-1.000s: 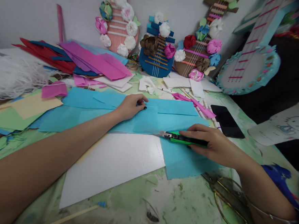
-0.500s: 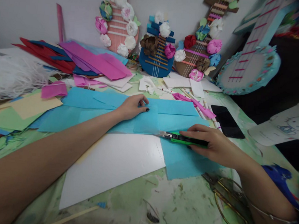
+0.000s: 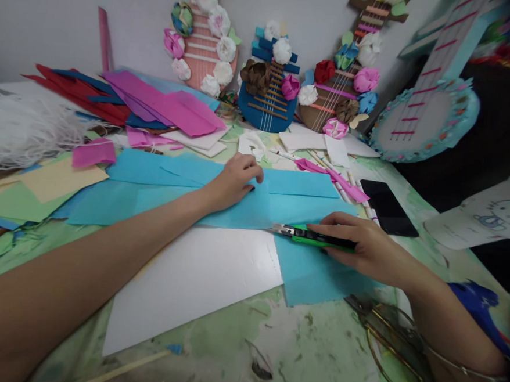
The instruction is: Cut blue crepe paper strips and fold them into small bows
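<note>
- One pair of gold-handled scissors [image 3: 390, 349] lies at the near right edge of the bench [image 3: 313, 358], just beside the right forearm.
- One white card sheet [image 3: 192, 280] lies flat near the middle of the near edge.
- One right hand [image 3: 366, 251] is clenched around one green utility knife [image 3: 306, 235]. The knife lies low under the fingers, and its blade tip points left onto the blue tissue paper [image 3: 306, 270] at the card's far edge.
- One left hand [image 3: 236, 181], further in and well apart from the knife, has its fingers curled and pinches a flap of the same tissue. The long sheet runs left and right under both hands.
- One black phone [image 3: 389, 207] lies beyond the right hand.
- One sheet printed with a cartoon cat [image 3: 493, 216] sits at the right edge.
- One heap of white feathers [image 3: 23, 128] sits at the left edge.
- Four paper guitars decked with paper flowers stand along the far edge: pink [image 3: 204, 42], blue [image 3: 267, 101], brown [image 3: 331, 97], turquoise [image 3: 426, 118].
</note>
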### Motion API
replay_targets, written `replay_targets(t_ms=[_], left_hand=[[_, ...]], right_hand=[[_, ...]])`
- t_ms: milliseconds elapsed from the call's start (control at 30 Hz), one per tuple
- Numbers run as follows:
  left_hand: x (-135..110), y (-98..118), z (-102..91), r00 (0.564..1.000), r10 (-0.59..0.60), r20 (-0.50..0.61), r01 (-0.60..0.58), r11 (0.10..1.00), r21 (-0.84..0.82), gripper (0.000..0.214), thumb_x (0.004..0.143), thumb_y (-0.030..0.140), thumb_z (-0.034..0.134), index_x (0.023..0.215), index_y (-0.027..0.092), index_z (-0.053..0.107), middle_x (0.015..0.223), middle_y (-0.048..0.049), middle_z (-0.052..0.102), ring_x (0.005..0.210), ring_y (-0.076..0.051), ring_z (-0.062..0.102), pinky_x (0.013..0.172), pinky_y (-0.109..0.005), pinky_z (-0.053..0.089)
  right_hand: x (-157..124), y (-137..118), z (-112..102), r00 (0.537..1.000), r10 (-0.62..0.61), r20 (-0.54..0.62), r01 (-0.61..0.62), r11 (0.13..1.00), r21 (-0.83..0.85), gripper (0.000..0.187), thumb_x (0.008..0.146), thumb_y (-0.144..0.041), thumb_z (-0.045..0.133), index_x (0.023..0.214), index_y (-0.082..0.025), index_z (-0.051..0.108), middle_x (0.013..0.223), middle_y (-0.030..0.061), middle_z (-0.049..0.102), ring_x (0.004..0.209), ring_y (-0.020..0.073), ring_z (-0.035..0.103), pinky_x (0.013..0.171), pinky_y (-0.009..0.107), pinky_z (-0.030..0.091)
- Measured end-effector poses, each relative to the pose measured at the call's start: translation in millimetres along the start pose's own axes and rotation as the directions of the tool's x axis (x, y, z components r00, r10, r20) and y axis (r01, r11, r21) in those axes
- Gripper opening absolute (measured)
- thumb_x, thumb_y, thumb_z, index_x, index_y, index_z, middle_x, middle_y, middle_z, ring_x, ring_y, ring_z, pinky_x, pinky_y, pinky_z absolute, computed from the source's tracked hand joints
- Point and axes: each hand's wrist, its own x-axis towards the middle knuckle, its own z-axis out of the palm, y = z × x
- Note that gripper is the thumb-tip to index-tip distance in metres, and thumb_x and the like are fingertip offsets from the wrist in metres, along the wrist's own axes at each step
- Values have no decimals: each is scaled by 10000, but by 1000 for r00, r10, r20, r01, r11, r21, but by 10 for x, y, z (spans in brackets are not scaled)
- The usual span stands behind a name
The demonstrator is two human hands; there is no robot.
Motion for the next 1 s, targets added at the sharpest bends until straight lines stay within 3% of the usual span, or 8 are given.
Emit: replay_targets(t_ms=[100, 200, 333, 467, 1000], left_hand=[[0, 55, -14, 982, 129, 135, -123, 991, -57, 279, 699, -24, 401, 756, 183, 579, 858, -49, 595, 892, -196, 519, 855, -338, 410], [0, 51, -26, 967, 161, 195, -143, 984, -101, 253, 713, 16, 398, 799, 178, 571, 876, -51, 599, 852, -178, 545, 803, -304, 434], [-4, 62, -33, 955, 157, 253, -130, 984, -119, 140, 840, 263, 491, 936, 181, 550, 948, -64, 587, 879, -195, 537, 808, -312, 436], [-21, 122, -8, 950, 147, 275, -132, 988, -75, 363, 834, 505, 559, 987, 178, 524, 995, -90, 555, 917, -242, 481, 833, -355, 391], [-16, 71, 31, 946, 154, 284, -133, 987, -92, 300, 881, 461, 518, 991, 181, 504, 1006, -86, 538, 920, -231, 461, 844, -349, 371]], right_hand=[[2, 4, 1, 1000, -1, -3, 1, 1000, -3, 424, 872, -179, 540, 1277, -287, 599, 1078, 69, 631, 900, 171, 629, 795, 287, 513], [0, 0, -3, 1000, 0, 12, 0, 1000, 0, 437, 865, -174, 547, 1286, -282, 594, 1083, 74, 631, 904, 179, 631, 797, 299, 515], [0, -25, -15, 1000, 17, 20, -17, 999, 31, 443, 865, -168, 542, 1290, -282, 592, 1077, 77, 638, 887, 183, 631, 783, 306, 515], [-2, -15, -14, 999, 11, 51, -13, 999, 33, 461, 844, -178, 561, 1289, -295, 591, 1066, 65, 635, 850, 166, 630, 745, 279, 511], [-27, 10, -79, 995, 35, 96, -42, 997, 69, 452, 821, -182, 577, 1260, -279, 616, 1019, 54, 646, 797, 153, 632, 680, 251, 497]])
